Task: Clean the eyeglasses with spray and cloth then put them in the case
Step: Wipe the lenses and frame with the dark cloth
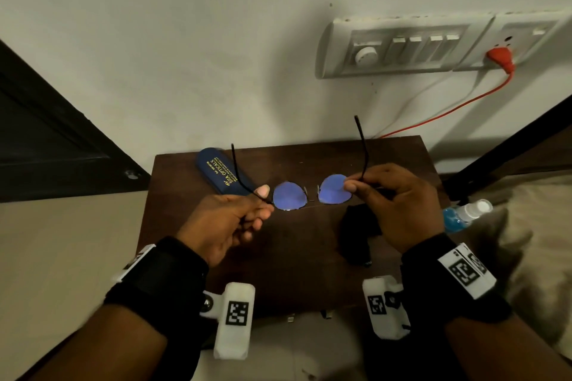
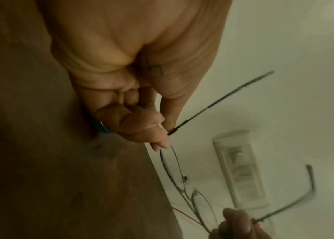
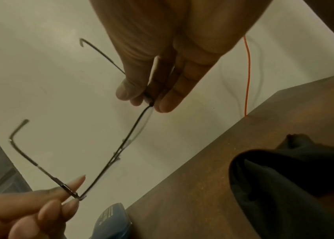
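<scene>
Thin-framed eyeglasses (image 1: 312, 192) with blue-glinting lenses hang above the dark wooden table (image 1: 294, 257), both temples unfolded and pointing toward the wall. My left hand (image 1: 261, 199) pinches the frame's left hinge (image 2: 170, 131). At the right hinge (image 3: 150, 103) my right hand (image 1: 353, 184) pinches the frame. A blue glasses case (image 1: 221, 175) lies shut at the table's back left corner. The black cloth (image 1: 356, 235) lies crumpled on the table under my right hand. A spray bottle (image 1: 464, 213) with blue liquid lies on its side off the table's right edge.
A white wall stands right behind the table, with a switch panel (image 1: 418, 46) and an orange plug and cord (image 1: 501, 60) trailing down behind the table. A beige fabric surface (image 1: 532, 241) lies to the right, a dark door (image 1: 46, 139) to the left.
</scene>
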